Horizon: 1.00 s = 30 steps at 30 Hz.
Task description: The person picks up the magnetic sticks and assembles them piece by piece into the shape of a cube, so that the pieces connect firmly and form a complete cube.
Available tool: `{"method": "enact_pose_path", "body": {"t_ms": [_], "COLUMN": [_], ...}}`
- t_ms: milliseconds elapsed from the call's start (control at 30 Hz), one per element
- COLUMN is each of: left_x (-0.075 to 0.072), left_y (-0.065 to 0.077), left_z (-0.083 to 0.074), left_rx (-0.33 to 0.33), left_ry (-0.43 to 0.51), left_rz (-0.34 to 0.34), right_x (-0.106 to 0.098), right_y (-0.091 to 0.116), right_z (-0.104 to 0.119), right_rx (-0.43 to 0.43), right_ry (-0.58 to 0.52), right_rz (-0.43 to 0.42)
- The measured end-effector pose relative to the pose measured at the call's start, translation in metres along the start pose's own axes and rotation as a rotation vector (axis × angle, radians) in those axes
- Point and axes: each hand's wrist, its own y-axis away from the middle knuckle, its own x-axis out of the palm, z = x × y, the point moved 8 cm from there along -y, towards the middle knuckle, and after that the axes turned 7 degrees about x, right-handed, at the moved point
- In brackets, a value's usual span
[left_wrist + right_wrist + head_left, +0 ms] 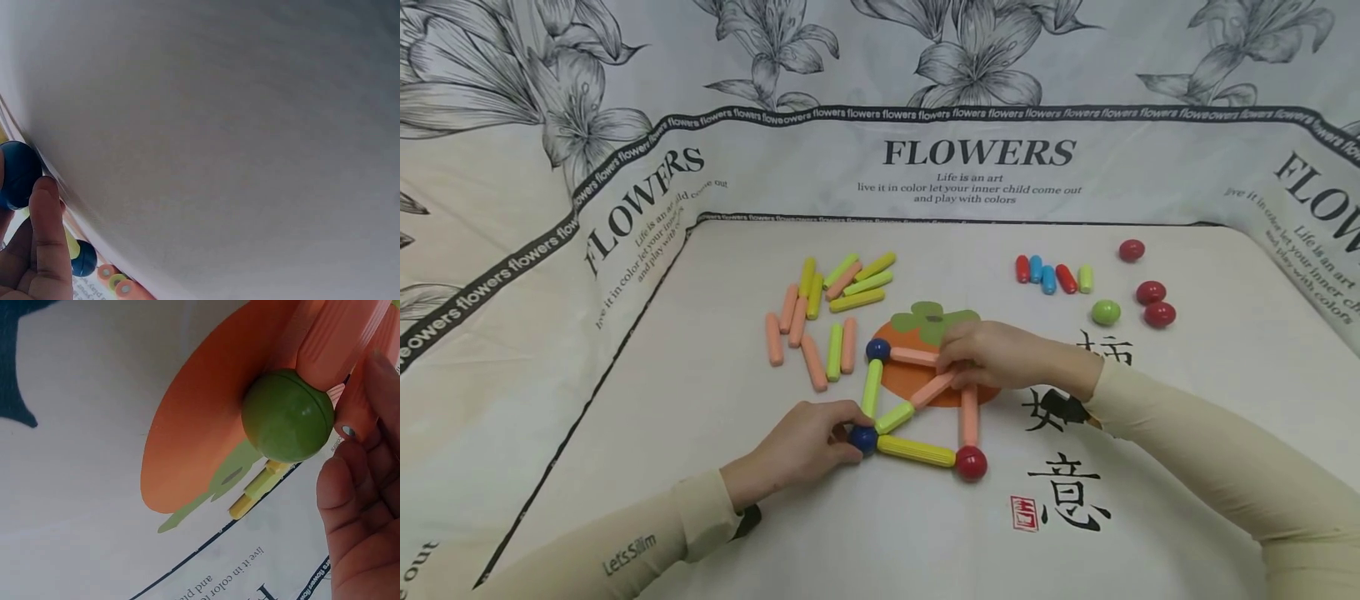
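My left hand (801, 442) pinches a dark blue ball (863, 440) at the near left corner of a frame of sticks and balls. A lime stick (872, 387) runs from it to another blue ball (878, 350), a yellow stick (917, 451) to a red ball (972, 463). A lime piece (895, 417) and a pink stick (932, 389) form a diagonal from the held corner. My right hand (996, 354) pinches a pink stick (356, 406), its free end beside a green ball (287, 415). In the head view, this hand hides the green ball.
Loose pink, yellow and lime sticks (816, 296) lie beyond the frame to the left. Short red, blue and lime pieces (1048, 279) sit at the back right, near a loose green ball (1106, 312) and several red balls (1151, 292). The printed cloth (737, 517) covers the table.
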Motion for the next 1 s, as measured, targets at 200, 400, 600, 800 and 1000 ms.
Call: {"method": "enact_pose_path", "body": {"t_ms": [200, 400, 600, 800, 1000], "left_x": [-0.001, 0.000, 0.002, 0.001, 0.001], "left_y": [0.000, 0.001, 0.003, 0.003, 0.003], "left_z": [0.000, 0.001, 0.002, 0.001, 0.000], "left_rx": [-0.005, -0.019, -0.025, -0.014, -0.015], "left_ry": [0.002, 0.012, 0.019, 0.013, 0.012], "left_rz": [-0.001, 0.007, 0.016, 0.010, 0.013], "right_x": [-0.001, 0.000, 0.005, 0.011, 0.002], "right_y": [0.001, -0.001, -0.003, -0.004, -0.001], "right_z": [0.000, -0.002, -0.005, -0.008, -0.014], "right_rx": [-0.001, -0.031, -0.043, -0.034, -0.009], "right_ry": [-0.025, -0.081, -0.115, -0.111, -0.117], "right_rz": [-0.008, -0.030, -0.042, -0.042, -0.087]}}
